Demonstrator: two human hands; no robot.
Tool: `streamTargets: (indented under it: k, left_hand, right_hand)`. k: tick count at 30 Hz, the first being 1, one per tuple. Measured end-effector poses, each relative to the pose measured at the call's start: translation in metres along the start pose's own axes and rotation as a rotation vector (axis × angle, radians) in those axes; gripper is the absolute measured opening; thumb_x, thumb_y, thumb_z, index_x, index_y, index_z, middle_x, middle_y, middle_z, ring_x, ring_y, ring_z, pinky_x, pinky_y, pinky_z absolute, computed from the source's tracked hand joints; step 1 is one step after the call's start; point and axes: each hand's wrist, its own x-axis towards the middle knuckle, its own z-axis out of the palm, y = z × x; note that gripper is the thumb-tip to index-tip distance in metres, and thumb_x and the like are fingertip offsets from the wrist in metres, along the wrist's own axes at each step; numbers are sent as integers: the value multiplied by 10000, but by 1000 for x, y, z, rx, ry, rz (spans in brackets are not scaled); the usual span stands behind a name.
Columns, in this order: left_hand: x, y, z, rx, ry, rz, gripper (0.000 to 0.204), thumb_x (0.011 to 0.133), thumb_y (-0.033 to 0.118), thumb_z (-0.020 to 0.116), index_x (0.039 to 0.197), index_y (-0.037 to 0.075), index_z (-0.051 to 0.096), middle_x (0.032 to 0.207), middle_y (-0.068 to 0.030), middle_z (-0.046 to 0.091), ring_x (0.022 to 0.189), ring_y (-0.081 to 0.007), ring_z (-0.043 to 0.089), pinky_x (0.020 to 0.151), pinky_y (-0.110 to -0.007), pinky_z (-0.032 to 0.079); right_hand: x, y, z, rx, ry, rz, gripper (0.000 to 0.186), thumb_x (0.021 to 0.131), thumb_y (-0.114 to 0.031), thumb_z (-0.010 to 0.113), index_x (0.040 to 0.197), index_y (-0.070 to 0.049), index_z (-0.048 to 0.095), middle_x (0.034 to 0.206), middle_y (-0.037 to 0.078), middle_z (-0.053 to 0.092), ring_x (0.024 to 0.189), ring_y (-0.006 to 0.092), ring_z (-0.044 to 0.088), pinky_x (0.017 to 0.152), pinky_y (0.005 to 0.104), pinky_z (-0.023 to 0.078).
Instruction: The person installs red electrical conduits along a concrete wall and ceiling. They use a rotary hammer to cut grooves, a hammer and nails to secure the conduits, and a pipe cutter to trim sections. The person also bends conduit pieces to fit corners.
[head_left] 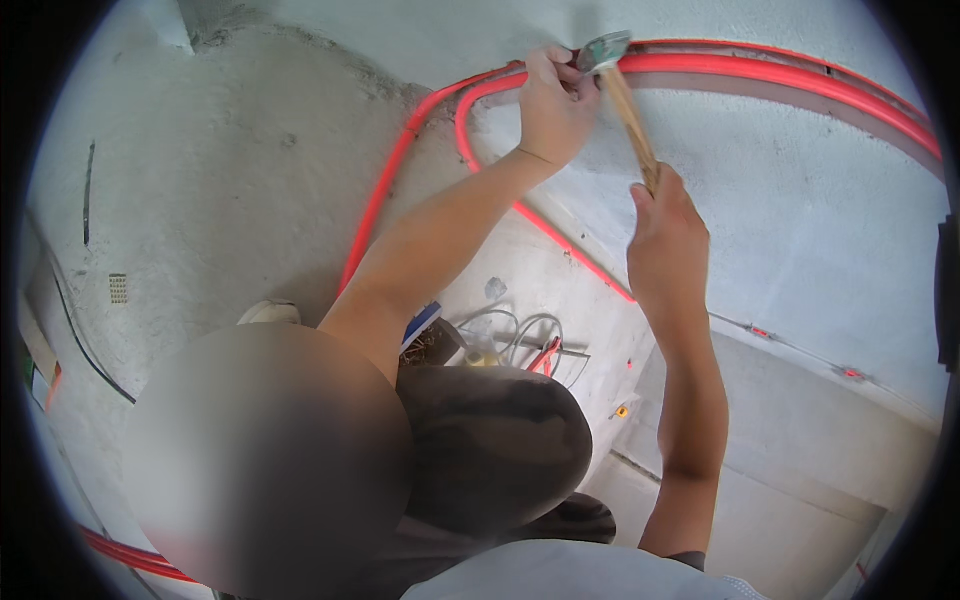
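Note:
My left hand (pixel 555 115) is raised at the upper middle, against the pale wall beside two curved red pipes (pixel 760 66), with fingers pinched on something small that I cannot make out. My right hand (pixel 668 240) grips the wooden handle of a hammer (pixel 627 110). The hammer's metal head is by the fingertips of my left hand, over the upper pipe run; whether it touches anything is unclear.
Below my arms are a dark box of small pieces (pixel 432 345), a blue-and-white object (pixel 420 326), coiled cable (pixel 535 325) and red-handled tools (pixel 543 357). My dark-clad knee (pixel 500 430) is beneath them. A black cable (pixel 75 320) runs at left. A blurred patch hides the lower left.

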Motion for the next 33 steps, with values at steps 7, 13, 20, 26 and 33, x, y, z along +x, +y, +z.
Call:
streamTargets:
  k: [7,13,20,26,33]
  left_hand:
    - [-3,0,-2,24,-40,42,421,834,6,718,1170,14,464,818,-122,649,642,-270,653,601,-365,540]
    - [-7,-11,-19,0,-116,150,455,844,-58,687,1257,4,505,962,-112,700,821,-233,707,732,-329,572]
    - [1,-23,-37,182,-127,319,373,819,-129,605,1136,38,708,1094,-128,688,929,-301,691,807,-379,573]
    - [-1,-28,-43,278,-169,366,381,824,-112,614,1135,64,746,1140,-110,686,1004,-302,664,833,-386,570]
    - [3,-42,-44,304,-219,385,420,806,-93,660,1188,66,732,1162,-84,681,1068,-296,632,830,-379,577]
  right_hand:
    - [-6,0,20,-36,-71,104,296,1023,-157,561,1247,22,487,1016,271,663,880,466,661,697,524,535]
    - [-17,-19,-4,111,173,67,304,1023,-155,564,1261,22,499,1020,267,669,874,465,666,702,529,530]
    - [-10,-9,22,-57,59,56,274,1030,-160,542,1247,6,515,1049,231,678,879,440,671,731,515,524]
    - [-22,-28,-20,14,111,90,311,1015,-127,571,1289,3,503,996,237,690,848,446,686,720,484,547]
    - [-11,22,51,-108,-123,164,327,1031,-156,543,1312,-3,477,941,285,668,786,501,653,676,541,529]
